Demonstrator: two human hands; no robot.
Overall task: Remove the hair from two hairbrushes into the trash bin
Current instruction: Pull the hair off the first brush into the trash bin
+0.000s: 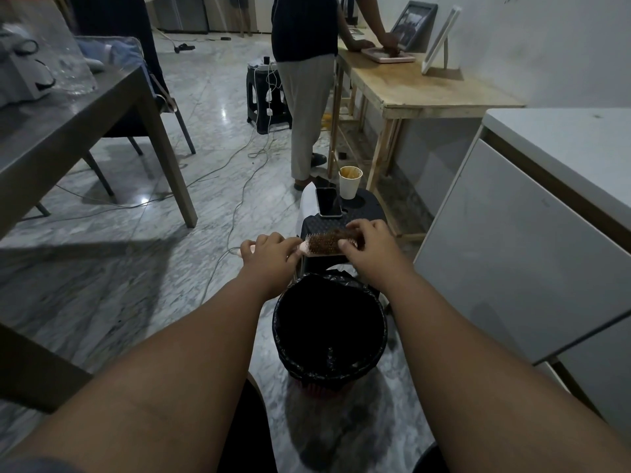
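Since the trash bin (pixel 329 327), lined in black at the lower centre of the frame, shows only darkness inside, I cannot tell whether any hair has landed there yet. Just above it, in the middle of the frame, I hold one hairbrush (pixel 322 245) over the near edge of a black stool (pixel 341 221). Its bristles are matted with brown hair (pixel 327 239), so I judge this brush barely started. I see no second brush. My left hand (pixel 269 256) is wrapped closed around the pink handle. My right hand (pixel 370 245) curls over the brush head, fingertips pinching into the hair.
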